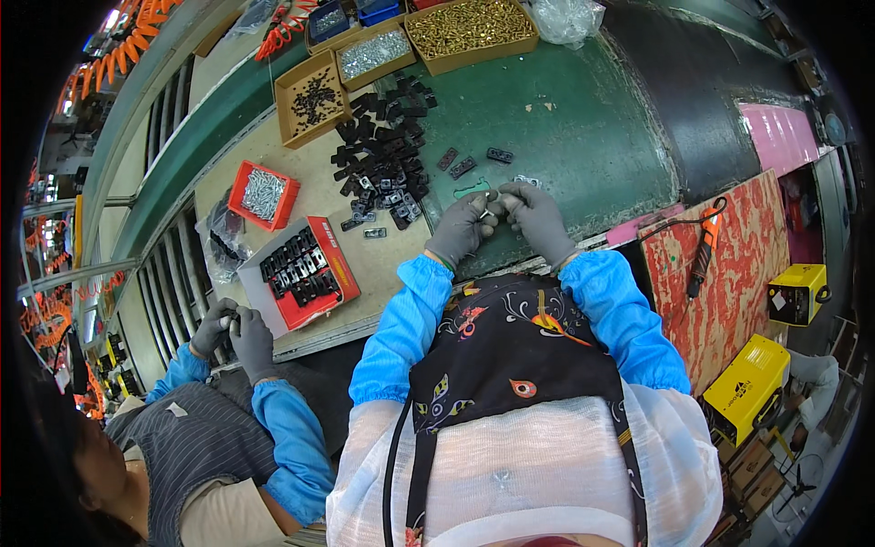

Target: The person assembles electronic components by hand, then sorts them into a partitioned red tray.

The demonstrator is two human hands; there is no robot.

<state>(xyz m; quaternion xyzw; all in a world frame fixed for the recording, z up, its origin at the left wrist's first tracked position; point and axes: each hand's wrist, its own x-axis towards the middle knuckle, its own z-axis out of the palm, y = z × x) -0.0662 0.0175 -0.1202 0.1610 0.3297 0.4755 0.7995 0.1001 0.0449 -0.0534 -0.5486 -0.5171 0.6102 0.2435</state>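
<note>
- Left hand (458,230): gloved, angled inward, fingers pinching a small pale part (486,213) above the green workbench's (574,109) near edge.
- Right hand (540,221): gloved, fingers curled toward the left's; whether it grasps anything, cannot tell.

Grey fabric gloves (544,225) cover both hands (457,232). Bright blue, puckered sleeve covers (399,321) gather at the wrists. A black apron (506,365), printed with orange, red and yellow motifs, overlies a white, finely textured top (519,474); dark straps (422,474) edge it.
</note>
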